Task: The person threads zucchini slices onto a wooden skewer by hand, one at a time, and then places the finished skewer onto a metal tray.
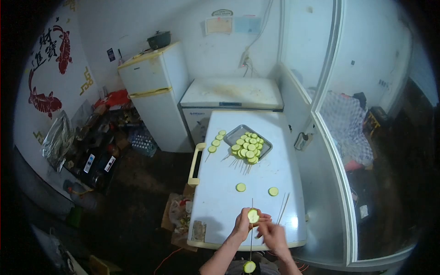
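My left hand is closed round a round zucchini slice, pale with a green rim, near the table's front edge. A thin wooden skewer runs through this slice, its tip standing out beyond it. Lower on the same skewer, close to my body, sits another zucchini slice. Just right of the skewer is my right hand, blurred, its fingers bent and their tips close to the stick. Ahead of my hands, two loose slices lie flat: one on the left, one on the right.
Bare skewers lie right of my hands on the white table. A metal tray holds a pile of skewered slices; another skewered row lies left of it. A chest freezer and fridge stand behind; a glass partition borders the right.
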Motion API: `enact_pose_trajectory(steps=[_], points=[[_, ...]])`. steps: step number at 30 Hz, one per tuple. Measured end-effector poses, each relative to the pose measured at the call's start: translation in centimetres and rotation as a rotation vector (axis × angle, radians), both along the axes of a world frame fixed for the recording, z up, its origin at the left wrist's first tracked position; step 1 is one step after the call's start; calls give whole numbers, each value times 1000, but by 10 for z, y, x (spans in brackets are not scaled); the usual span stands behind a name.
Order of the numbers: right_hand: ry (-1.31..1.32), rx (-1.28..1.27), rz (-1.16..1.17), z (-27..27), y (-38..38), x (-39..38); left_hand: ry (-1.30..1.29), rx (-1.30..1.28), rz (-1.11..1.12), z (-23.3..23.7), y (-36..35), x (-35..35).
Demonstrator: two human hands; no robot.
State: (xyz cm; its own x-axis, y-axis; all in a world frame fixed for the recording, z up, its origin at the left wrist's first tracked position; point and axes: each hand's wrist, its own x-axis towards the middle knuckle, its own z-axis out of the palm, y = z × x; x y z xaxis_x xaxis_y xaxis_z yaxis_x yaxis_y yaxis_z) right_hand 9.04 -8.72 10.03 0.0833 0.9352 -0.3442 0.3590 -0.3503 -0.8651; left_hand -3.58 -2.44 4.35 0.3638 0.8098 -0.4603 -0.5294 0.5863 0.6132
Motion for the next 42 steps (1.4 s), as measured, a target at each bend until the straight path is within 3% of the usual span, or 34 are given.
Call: enact_pose_trajectory(steps=[2, 5, 8, 10, 13, 23, 31, 36, 42], points=[[-170, 233, -173, 0, 22, 17, 93, 39, 8, -6, -3, 2], [-73, 306, -71, 3, 62, 19, 42, 118, -77, 5, -7, 4], [100, 120, 61, 7, 78, 12, 118, 120, -32, 0, -9, 9], [175, 50, 32, 6, 82, 8, 139, 133, -19, 9, -12, 7], [294, 106, -26, -24, 90, 8, 72, 145, -81, 1, -23, -1], [249, 144, -47, -25, 90, 10, -217, 30, -355, -7, -99, -21], [316, 120, -54, -30, 84, 15, -184, -4, -393, -2, -133, -28], [638, 118, -98, -11, 65, 12, -104, 75, -437, -3, -143, -33], [747, 106, -118, -15, 56, 11, -129, 60, -437, -1, -145, -31]])
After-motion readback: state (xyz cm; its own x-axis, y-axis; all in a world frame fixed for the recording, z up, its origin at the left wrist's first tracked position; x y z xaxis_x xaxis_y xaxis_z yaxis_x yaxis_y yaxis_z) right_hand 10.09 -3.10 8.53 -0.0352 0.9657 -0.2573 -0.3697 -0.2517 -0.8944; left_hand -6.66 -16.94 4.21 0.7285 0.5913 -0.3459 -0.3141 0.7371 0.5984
